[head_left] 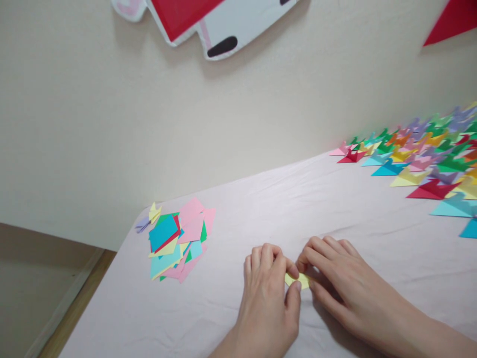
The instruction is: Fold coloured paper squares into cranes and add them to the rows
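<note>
A small piece of pale yellow folding paper (304, 282) lies on the cloth-covered surface between my two hands. My left hand (269, 296) pinches its left side with thumb and index finger, the other fingers bent against the cloth. On the paper's right side, my right hand (337, 276) closes its thumb and index finger on the edge. My fingers cover part of the paper, so its full folded shape is hidden.
Loose coloured paper squares (192, 226) are heaped to the left, beside small folded yellow (154, 213) and purple pieces (142, 224). Rows of folded paper cranes (421, 161) fill the right side along the wall (238, 129). The surface's left edge slants down toward the floor.
</note>
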{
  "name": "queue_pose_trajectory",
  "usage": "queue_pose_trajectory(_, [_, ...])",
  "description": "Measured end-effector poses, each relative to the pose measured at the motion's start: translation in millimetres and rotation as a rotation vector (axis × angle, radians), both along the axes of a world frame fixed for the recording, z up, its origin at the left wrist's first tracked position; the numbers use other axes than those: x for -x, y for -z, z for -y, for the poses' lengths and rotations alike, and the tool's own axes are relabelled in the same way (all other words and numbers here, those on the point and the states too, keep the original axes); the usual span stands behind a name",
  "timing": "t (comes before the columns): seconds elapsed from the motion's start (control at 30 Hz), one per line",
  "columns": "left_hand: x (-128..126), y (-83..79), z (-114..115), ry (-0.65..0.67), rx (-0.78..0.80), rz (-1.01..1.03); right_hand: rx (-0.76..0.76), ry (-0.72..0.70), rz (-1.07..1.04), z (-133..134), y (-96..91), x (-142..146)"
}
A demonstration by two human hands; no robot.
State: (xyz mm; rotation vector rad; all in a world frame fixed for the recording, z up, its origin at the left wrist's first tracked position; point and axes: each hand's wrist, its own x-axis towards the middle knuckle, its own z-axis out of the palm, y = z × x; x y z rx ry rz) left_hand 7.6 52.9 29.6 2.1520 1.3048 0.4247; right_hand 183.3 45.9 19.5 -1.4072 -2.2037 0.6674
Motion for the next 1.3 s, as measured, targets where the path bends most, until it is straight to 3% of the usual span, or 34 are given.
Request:
queue_pose_trajectory(0.57, [1, 0.6, 4, 0.013, -0.038, -0.012, 0.049, 0.074, 0.057, -3, -6.4, 8])
queue_pose_trajectory(0.83, [2, 0.7, 5, 0.006, -0.044, -0.005, 0.111, 0.004, -0.010, -8, -5.2, -7])
queue_pose_trajectory(1.07, [-4, -1.5, 8, -0.063, -0.068, 0.002, 0.145, 0.003, -0.066, -10, -5.7, -8])
queue_pose_trajectory(1.3, [-11, -2.8, 8, -0.122, -0.042, -0.045, 0.068, 0.021, -0.005, -7, -7.3, -2])
